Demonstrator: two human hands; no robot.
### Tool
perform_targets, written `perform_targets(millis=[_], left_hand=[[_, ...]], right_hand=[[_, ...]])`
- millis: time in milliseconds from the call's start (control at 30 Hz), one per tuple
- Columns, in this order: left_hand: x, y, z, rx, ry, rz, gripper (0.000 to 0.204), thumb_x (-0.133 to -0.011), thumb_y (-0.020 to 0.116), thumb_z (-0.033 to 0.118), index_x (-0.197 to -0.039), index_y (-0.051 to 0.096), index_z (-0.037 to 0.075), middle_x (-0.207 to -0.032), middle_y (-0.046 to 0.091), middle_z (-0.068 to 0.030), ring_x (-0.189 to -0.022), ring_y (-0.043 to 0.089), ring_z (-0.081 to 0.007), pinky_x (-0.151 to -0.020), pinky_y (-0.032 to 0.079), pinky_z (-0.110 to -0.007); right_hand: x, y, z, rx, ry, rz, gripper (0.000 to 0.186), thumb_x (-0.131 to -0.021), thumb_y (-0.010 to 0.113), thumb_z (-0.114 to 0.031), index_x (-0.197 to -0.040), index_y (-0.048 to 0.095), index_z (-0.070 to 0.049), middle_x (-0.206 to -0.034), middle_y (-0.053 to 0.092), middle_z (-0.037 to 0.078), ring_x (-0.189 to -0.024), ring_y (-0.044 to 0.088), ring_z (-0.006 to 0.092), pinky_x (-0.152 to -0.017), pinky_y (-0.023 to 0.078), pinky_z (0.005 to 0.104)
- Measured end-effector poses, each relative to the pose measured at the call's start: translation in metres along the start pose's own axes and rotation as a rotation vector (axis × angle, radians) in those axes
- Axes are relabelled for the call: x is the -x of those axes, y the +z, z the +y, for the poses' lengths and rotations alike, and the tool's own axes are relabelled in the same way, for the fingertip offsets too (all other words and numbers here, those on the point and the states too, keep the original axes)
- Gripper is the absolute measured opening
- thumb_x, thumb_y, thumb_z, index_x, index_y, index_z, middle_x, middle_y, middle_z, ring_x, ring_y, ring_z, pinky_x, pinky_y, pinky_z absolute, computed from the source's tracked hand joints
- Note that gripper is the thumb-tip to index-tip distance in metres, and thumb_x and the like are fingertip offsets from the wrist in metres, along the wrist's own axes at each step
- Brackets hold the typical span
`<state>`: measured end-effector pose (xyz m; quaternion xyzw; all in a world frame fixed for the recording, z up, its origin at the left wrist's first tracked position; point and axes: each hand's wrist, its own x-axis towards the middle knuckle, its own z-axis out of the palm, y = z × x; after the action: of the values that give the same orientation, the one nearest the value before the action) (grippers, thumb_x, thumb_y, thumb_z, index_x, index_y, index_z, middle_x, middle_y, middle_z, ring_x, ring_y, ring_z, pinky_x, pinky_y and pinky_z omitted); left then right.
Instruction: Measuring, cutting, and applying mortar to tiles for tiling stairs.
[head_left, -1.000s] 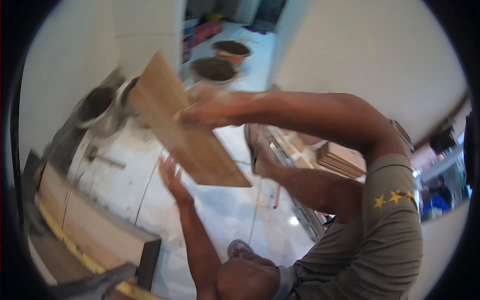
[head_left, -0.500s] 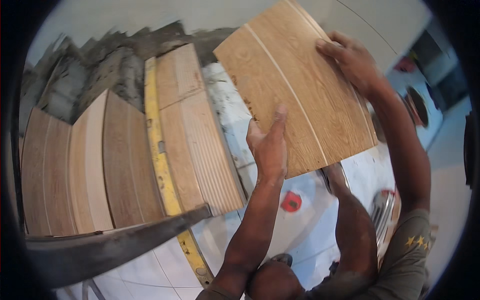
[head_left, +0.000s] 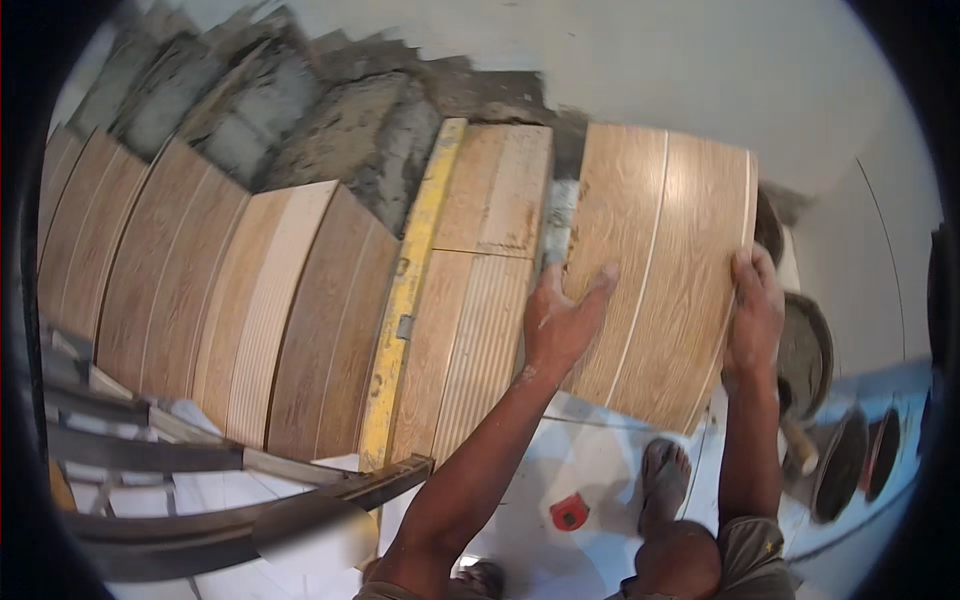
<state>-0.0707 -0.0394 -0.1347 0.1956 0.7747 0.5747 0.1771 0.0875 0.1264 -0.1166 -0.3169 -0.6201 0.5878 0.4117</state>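
Note:
A wood-look tile [head_left: 660, 230] with a pale stripe down its face is held up between my two hands. My left hand [head_left: 562, 318] is closed on its left edge, thumb on the face and fingers hidden behind. On the opposite edge, my right hand [head_left: 756, 315] grips low down. Just left of the tile is a step with a smooth and a ribbed tread tile [head_left: 485, 350]. A yellow spirit level [head_left: 405, 300] lies along that step's left side.
Tiled steps [head_left: 175, 280] run off to the left beside rough grey mortar [head_left: 350, 130]. Dark metal rails [head_left: 160, 440] cross the lower left. A small red object [head_left: 570, 511] lies on the white floor near my foot. Round containers [head_left: 805, 350] stand at right.
The tile has turned from a slant to nearly upright and swung lower, beside the step. My right hand has come down along its edge. The view has shifted, showing more steps on the left.

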Motion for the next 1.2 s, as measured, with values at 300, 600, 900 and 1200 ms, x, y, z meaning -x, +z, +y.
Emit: perform_targets(millis=[300, 600, 900, 1200], left_hand=[[0.037, -0.026, -0.005, -0.203, -0.137, 0.236, 0.066, -0.085, 0.076, 0.056, -0.121, 0.067, 0.001, -0.108, 0.074, -0.0237, -0.101, 0.072, -0.0384, -0.089, 0.054, -0.045], [0.058, -0.045, 0.057, 0.047, -0.250, -0.168, 0.046, -0.093, 0.068, 0.045, -0.114, 0.069, 0.003, -0.102, 0.072, -0.0251, -0.095, 0.071, -0.0416, -0.086, 0.056, -0.048], [0.033, -0.102, -0.115, -0.971, -0.218, 0.649, 0.050, -0.093, 0.068, 0.045, -0.124, 0.067, 0.005, -0.119, 0.063, -0.0198, -0.112, 0.063, -0.0388, -0.093, 0.052, -0.051], [0.029, -0.111, -0.138, -0.963, -0.121, 0.767, 0.050, -0.090, 0.071, 0.042, -0.124, 0.067, 0.005, -0.116, 0.063, -0.0184, -0.113, 0.059, -0.0368, -0.095, 0.048, -0.049]], right_hand=[[0.013, 0.019, 0.047, -0.274, 0.176, -0.382, 0.050, -0.105, 0.060, -0.028, -0.143, 0.045, 0.000, -0.127, 0.061, 0.012, -0.117, 0.059, 0.0202, -0.103, 0.045, 0.0358], [0.018, 0.021, 0.121, -0.810, 0.760, -0.307, 0.064, -0.105, 0.061, -0.043, -0.150, 0.041, -0.002, -0.142, 0.055, 0.014, -0.125, 0.058, 0.0282, -0.105, 0.048, 0.0431], [0.030, -0.001, 0.124, -0.701, 0.818, -0.320, 0.067, -0.103, 0.060, -0.051, -0.149, 0.046, -0.004, -0.145, 0.057, 0.013, -0.128, 0.057, 0.0296, -0.109, 0.045, 0.0440], [0.041, -0.013, 0.123, -0.685, 0.827, -0.389, 0.064, -0.104, 0.056, -0.051, -0.148, 0.048, -0.004, -0.141, 0.060, 0.014, -0.125, 0.060, 0.0319, -0.105, 0.048, 0.0470]])
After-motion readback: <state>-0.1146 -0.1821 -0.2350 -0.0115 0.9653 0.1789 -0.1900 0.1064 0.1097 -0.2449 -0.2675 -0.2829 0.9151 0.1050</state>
